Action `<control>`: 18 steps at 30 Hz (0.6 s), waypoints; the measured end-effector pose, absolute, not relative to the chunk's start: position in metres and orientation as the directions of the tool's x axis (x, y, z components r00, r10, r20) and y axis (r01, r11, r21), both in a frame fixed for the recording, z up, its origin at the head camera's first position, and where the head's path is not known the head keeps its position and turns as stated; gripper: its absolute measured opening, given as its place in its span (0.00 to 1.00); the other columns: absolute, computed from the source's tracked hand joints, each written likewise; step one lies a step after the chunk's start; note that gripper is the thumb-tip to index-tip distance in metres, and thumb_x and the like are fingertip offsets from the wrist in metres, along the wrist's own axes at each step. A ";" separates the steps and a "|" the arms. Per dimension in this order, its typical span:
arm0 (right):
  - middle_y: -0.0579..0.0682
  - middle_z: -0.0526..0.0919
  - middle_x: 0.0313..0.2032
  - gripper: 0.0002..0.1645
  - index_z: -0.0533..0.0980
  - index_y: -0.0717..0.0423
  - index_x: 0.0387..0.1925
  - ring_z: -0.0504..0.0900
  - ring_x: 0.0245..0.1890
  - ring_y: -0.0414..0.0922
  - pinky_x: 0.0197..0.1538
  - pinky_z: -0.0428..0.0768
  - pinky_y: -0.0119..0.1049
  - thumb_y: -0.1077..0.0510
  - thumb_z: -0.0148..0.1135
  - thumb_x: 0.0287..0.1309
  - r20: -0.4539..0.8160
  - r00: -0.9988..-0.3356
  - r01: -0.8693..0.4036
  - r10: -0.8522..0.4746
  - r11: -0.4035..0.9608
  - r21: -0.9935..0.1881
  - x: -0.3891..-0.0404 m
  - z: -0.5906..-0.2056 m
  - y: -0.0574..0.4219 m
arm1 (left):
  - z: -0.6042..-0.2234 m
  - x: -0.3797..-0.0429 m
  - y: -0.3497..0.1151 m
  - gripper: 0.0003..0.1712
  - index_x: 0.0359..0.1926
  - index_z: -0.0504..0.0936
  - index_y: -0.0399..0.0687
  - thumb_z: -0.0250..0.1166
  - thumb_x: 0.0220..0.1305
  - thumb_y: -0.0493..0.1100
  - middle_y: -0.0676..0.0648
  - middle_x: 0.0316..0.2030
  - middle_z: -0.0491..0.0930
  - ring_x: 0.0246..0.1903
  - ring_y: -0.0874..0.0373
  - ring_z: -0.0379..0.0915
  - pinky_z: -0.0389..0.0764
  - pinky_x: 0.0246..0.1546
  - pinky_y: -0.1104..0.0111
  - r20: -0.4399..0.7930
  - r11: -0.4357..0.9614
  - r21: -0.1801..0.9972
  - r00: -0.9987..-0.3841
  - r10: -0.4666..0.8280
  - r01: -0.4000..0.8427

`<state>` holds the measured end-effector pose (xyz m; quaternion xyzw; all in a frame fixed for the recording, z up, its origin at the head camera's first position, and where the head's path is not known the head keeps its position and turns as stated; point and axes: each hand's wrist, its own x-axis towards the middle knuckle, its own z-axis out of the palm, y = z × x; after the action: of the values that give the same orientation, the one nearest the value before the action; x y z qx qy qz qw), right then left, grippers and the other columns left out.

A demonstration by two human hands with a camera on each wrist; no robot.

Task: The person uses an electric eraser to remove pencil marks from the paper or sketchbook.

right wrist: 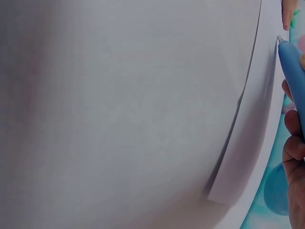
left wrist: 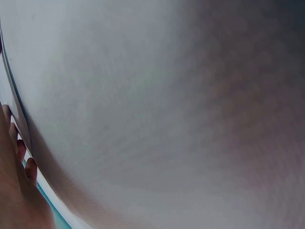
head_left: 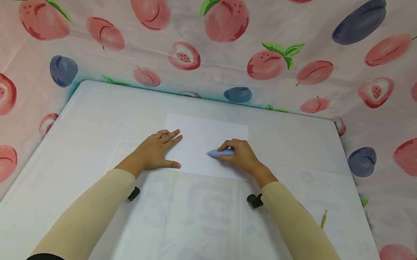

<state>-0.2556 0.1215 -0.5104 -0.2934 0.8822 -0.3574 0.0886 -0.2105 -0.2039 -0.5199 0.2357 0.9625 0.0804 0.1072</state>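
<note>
A white sheet of paper (head_left: 204, 130) lies on the white-covered table. On its left edge rests my left hand (head_left: 155, 150), fingers and thumb spread. My right hand (head_left: 243, 157) grips a thick blue pen-like tool (head_left: 224, 152) over the right half of the sheet, its narrow tip pointing left. In the right wrist view the tool (right wrist: 291, 71) shows a tapered body and a pale thin tip at the paper (right wrist: 248, 152); what kind it is I cannot tell. Only part of my left hand (left wrist: 16, 176) shows at the left wrist view's edge.
A yellow pencil (head_left: 324, 220) lies on the table (head_left: 202, 234) beside the right forearm. Fruit-printed cloth (head_left: 200, 72) hangs behind and at both sides of the table. Dark wrist cameras (head_left: 255, 200) sit under the sleeves.
</note>
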 end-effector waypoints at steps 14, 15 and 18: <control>0.48 0.87 0.41 0.10 0.86 0.51 0.39 0.82 0.44 0.46 0.54 0.79 0.43 0.55 0.74 0.54 0.045 -0.813 -0.454 -0.580 0.583 -0.674 -0.255 -0.511 0.114 | -0.520 -0.211 -0.204 0.60 0.79 0.45 0.54 0.54 0.57 0.79 0.51 0.79 0.40 0.76 0.45 0.41 0.50 0.73 0.49 -0.173 0.877 0.196 -0.865 0.471 0.438; 0.48 0.87 0.41 0.10 0.86 0.50 0.39 0.82 0.44 0.46 0.54 0.79 0.43 0.55 0.74 0.54 0.045 -0.814 -0.454 -0.579 0.585 -0.672 -0.255 -0.511 0.114 | -0.520 -0.211 -0.204 0.60 0.79 0.45 0.54 0.54 0.57 0.79 0.51 0.79 0.40 0.76 0.45 0.41 0.50 0.73 0.49 -0.174 0.877 0.196 -0.865 0.471 0.438; 0.47 0.87 0.41 0.10 0.86 0.50 0.39 0.82 0.44 0.45 0.54 0.79 0.43 0.55 0.74 0.54 0.041 -0.817 -0.449 -0.576 0.588 -0.673 -0.255 -0.511 0.113 | -0.521 -0.211 -0.204 0.60 0.79 0.45 0.55 0.54 0.57 0.79 0.51 0.79 0.40 0.76 0.45 0.41 0.51 0.73 0.48 -0.174 0.878 0.197 -0.866 0.469 0.436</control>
<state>-0.2554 0.1125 -0.5107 -0.2889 0.8864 -0.3500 0.0909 -0.2108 -0.2038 -0.5209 0.2349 0.9629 0.0759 0.1091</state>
